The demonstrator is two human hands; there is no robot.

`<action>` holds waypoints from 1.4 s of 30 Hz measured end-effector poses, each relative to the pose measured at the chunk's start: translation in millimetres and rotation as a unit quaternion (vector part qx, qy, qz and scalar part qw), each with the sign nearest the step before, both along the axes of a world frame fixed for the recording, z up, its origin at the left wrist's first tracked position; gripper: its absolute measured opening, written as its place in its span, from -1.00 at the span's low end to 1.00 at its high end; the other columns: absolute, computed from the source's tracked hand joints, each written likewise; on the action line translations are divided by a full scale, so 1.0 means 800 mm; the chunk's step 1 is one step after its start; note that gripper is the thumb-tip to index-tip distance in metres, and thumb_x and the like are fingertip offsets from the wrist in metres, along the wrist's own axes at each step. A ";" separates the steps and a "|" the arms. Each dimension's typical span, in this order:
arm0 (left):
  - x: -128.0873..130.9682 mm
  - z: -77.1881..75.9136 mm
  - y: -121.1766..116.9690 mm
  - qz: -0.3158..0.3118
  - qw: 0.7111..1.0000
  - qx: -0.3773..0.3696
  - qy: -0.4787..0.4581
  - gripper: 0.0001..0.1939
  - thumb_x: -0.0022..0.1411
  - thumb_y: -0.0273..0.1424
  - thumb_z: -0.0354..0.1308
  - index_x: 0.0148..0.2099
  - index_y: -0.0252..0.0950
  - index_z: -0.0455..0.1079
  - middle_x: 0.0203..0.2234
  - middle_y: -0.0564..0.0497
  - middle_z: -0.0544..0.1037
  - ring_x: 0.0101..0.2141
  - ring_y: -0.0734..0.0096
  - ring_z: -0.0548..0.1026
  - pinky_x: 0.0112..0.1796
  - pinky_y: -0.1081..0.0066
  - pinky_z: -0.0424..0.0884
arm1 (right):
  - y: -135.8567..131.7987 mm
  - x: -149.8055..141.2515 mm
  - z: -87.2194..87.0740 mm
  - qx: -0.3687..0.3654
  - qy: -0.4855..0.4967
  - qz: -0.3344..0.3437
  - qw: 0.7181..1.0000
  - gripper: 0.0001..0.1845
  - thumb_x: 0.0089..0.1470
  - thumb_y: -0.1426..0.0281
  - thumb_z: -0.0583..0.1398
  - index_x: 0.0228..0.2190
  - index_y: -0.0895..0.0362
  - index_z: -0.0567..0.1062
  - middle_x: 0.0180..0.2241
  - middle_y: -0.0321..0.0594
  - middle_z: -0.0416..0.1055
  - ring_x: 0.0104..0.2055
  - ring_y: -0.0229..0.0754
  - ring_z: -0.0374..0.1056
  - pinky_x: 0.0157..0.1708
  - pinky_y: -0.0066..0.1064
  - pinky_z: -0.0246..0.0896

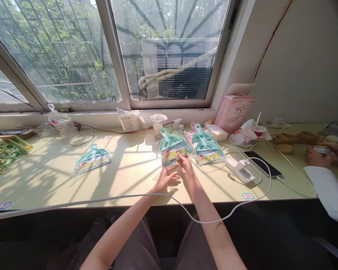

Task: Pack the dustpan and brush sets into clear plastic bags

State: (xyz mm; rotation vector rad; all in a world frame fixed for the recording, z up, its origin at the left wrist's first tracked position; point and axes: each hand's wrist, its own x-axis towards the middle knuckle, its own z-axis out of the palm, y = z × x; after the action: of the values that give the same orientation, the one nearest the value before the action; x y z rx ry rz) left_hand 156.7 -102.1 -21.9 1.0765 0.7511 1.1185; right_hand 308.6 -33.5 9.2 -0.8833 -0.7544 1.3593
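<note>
A teal dustpan-and-brush set point(171, 148) in clear packaging with a yellow label lies on the pale yellow table point(124, 180) in front of me. My right hand point(184, 163) pinches its lower right edge. My left hand point(166, 178) rests just below the pack, fingers curled at its lower edge on what looks like clear wrapping. A second teal set point(207, 150) lies to the right, over a pink one point(190, 133). Another packed teal set point(92, 160) lies apart at the left.
A white cable point(186, 212) runs across the table's front edge to a white charger block point(239, 169) beside a black phone point(261, 163). Green items point(2, 153) lie at far left. Another person's hands point(323, 153) work at far right. Bags and a pink box point(233, 110) line the windowsill.
</note>
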 end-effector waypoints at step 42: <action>-0.034 0.027 0.069 0.139 0.990 0.018 -0.016 -0.31 -0.06 -0.24 0.82 0.10 -0.23 0.70 -0.09 -0.28 0.83 0.14 -0.43 0.75 0.16 -0.32 0.71 | 0.007 -0.011 -0.013 -0.067 -0.032 0.007 0.997 -0.64 -0.01 0.16 0.56 -0.17 -0.10 0.66 -0.19 -0.16 0.77 0.15 0.22 0.71 0.06 0.03 0.70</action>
State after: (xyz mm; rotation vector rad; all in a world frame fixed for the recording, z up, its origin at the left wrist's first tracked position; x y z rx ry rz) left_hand 129.8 -47.0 -0.4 1.0004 0.8775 1.3869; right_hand 300.1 -27.6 -1.3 -1.0320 -0.7254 1.4129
